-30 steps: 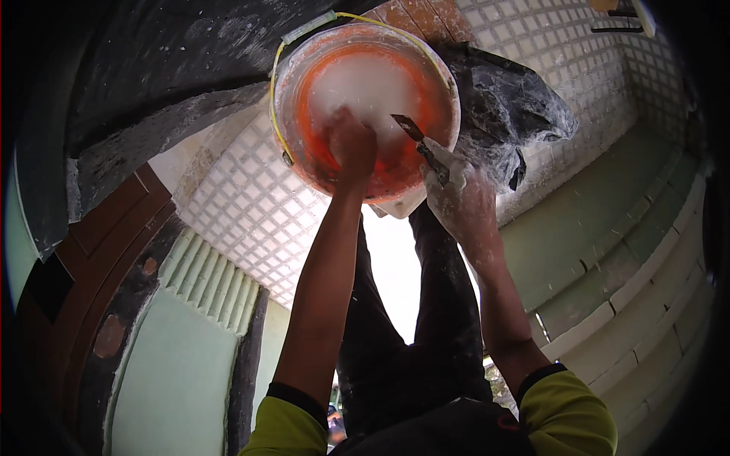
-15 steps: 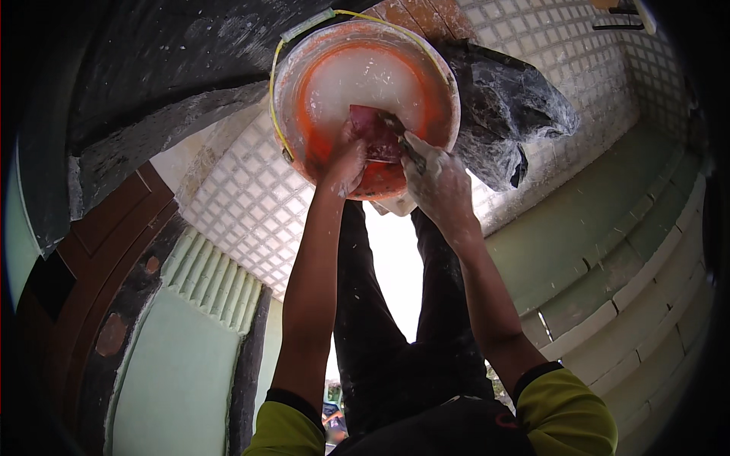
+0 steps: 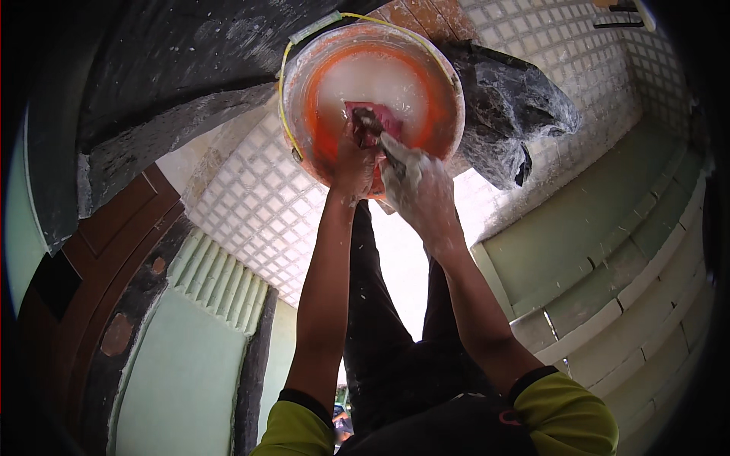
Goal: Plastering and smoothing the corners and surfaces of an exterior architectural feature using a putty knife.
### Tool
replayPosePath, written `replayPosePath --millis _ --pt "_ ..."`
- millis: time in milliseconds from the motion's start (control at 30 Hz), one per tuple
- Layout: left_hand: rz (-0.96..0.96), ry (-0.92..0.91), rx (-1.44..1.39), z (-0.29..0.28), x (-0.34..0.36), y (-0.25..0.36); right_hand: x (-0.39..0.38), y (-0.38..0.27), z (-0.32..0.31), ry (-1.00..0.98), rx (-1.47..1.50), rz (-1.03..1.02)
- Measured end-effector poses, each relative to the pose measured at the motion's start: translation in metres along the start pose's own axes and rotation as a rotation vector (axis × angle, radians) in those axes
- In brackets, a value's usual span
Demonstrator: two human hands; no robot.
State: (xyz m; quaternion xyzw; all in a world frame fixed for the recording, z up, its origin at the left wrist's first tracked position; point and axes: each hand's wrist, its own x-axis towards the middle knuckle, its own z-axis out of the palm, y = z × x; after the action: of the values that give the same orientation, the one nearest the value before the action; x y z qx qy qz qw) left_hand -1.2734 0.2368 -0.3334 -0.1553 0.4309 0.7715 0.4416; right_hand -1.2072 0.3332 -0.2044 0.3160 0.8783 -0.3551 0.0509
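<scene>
An orange bucket [image 3: 431, 95] with cloudy whitish liquid [image 3: 361, 72] in it stands in front of me. Over its near half, my left hand [image 3: 353, 169] is closed on a flat, dark red plate [image 3: 391, 120], possibly a plastic spreader. My right hand [image 3: 422, 182], smeared with white, wraps round the handle of a scraper [image 3: 392, 158]. The scraper's blade end lies against the red plate's upper face. Part of the plate is hidden behind the scraper and my fingers.
A yellow wire handle [image 3: 283, 99] with a pale grip rests at the bucket's left rim. Crumpled black plastic sheeting [image 3: 509, 106] lies to the right on the tiled floor [image 3: 251, 194]. Black sheeting [image 3: 167, 76] spreads at upper left. Pale green stepped masonry [image 3: 608, 273] runs along the right.
My right hand and the scraper have moved left across the red plate. The plate has tilted, and my left hand has shifted slightly right. The bucket appears slightly further right in view.
</scene>
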Motion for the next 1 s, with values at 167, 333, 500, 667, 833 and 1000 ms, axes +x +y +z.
replayPosePath --millis 167,333,500,667,833,1000 --pt "-0.065 -0.052 0.034 0.012 -0.001 -0.001 0.008 0.007 0.009 -0.024 0.097 0.066" --pt "0.03 -0.044 0.026 0.007 -0.001 0.002 0.005 -0.005 0.006 -0.051 -0.067 -0.008" --pt "0.053 0.08 -0.142 0.02 -0.005 0.019 0.005 -0.001 -0.009 -0.077 -0.073 0.036" --pt "0.09 0.138 -0.151 0.019 -0.004 0.023 0.003 0.003 -0.001 -0.036 -0.122 -0.056" --pt "0.137 0.068 -0.187 0.024 -0.003 0.019 0.035 0.022 0.017 0.125 -0.29 -0.14" --pt "0.132 0.149 -0.16 0.024 -0.003 0.016 0.061 0.029 0.005 0.041 -0.156 0.002"
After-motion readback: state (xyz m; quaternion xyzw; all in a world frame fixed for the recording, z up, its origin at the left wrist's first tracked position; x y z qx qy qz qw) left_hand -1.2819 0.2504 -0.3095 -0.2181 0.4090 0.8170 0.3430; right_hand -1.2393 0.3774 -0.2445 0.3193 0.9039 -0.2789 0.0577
